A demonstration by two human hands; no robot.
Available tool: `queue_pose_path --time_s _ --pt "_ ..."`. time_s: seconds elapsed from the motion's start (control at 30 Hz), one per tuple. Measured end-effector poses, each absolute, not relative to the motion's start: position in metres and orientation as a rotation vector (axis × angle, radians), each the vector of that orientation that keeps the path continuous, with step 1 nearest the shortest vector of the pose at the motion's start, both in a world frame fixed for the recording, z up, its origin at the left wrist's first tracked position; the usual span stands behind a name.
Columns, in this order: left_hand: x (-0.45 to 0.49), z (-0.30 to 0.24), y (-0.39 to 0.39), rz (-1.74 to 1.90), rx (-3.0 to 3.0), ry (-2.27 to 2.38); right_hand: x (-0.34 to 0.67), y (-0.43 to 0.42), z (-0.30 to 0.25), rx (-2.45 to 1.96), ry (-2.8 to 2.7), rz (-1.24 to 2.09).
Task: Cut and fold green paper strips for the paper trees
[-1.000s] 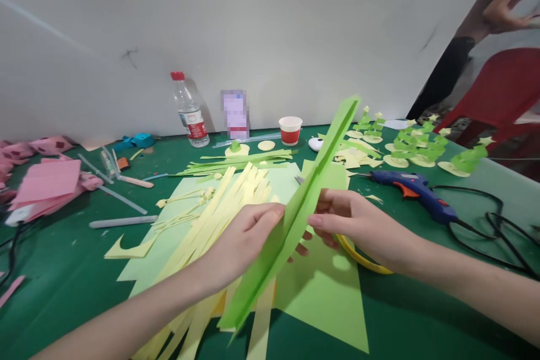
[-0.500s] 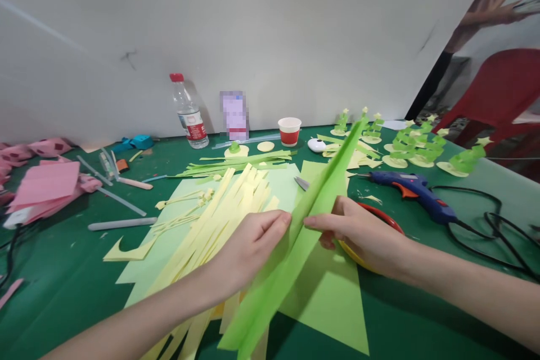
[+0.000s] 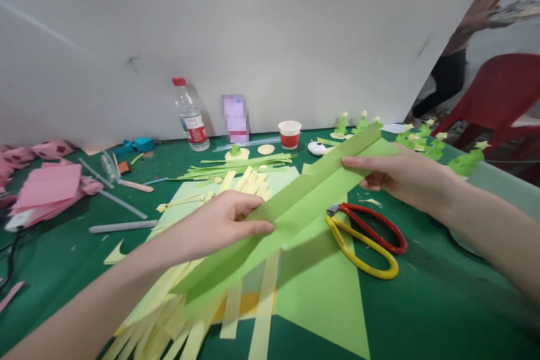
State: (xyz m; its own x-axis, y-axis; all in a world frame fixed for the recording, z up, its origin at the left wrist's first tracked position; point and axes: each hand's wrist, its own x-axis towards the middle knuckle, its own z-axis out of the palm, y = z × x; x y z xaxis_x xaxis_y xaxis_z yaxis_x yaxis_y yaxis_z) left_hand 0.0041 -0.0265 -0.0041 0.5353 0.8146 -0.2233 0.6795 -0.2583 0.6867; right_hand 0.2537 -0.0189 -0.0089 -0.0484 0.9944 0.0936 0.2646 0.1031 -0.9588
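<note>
far to the left of the scissors (image 3: pixel 365 239), we have pink paper sheets (image 3: pixel 50 184) piled on the green table (image 3: pixel 442 315), and nearer to the scissors, though still well to their left, a whitish stick (image 3: pixel 122 226) lies flat. a bit of blue paper (image 3: pixel 137 145) sits farther back on that side, and then a red-capped bottle (image 3: pixel 194 124) stands left of the scissors and beyond them, close to the white board (image 3: pixel 295 39). our left hand (image 3: pixel 228 216), left of the scissors, pinches the creased green paper (image 3: pixel 295 202) between thumb and fingers; under that arm, pale yellow strips (image 3: pixel 177 315) spread out to the left of the scissors. the creased green paper itself slants up from the lower left of the scissors to a spot just beyond them. a flat green sheet (image 3: pixel 324 298) lies partly under the scissors, on their near left. a red and white cup (image 3: pixel 289 136) stands beyond the scissors, a little to their left. our right hand (image 3: pixel 409 177), just beyond the scissors and to their right, grips the paper's far end, thumb on top. past it, farther right of the scissors, we see small green paper ornaments (image 3: pixel 468 162) and a red chair (image 3: pixel 498 95).
</note>
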Motion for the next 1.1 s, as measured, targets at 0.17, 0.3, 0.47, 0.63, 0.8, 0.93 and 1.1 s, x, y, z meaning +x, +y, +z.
queue_pose_path --time_s 0.17,0.3,0.47,0.63,0.8,0.93,1.1 --pt "-0.021 0.003 -0.015 0.236 2.299 1.261 0.259 -0.019 0.001 -1.277 -1.338 1.303" --pt "-0.027 0.007 -0.024 0.796 2.727 1.458 0.24 -0.029 -0.004 -1.121 -1.277 1.457" --pt "0.001 0.0 -0.06 1.304 3.126 0.943 0.209 -0.057 -0.022 -0.908 -1.218 1.761" --pt "0.017 -0.017 -0.066 1.107 3.117 0.794 0.204 -0.075 -0.028 -0.945 -1.492 1.677" --pt "0.015 -0.018 -0.061 1.163 3.039 0.782 0.203 -0.08 -0.019 -1.037 -1.884 1.23" --pt "0.016 -0.017 -0.064 1.175 2.967 0.755 0.201 -0.081 -0.021 -1.039 -1.931 0.687" --pt "0.018 -0.019 -0.068 1.16 2.949 0.768 0.201 -0.085 -0.028 -0.93 -1.873 0.153"
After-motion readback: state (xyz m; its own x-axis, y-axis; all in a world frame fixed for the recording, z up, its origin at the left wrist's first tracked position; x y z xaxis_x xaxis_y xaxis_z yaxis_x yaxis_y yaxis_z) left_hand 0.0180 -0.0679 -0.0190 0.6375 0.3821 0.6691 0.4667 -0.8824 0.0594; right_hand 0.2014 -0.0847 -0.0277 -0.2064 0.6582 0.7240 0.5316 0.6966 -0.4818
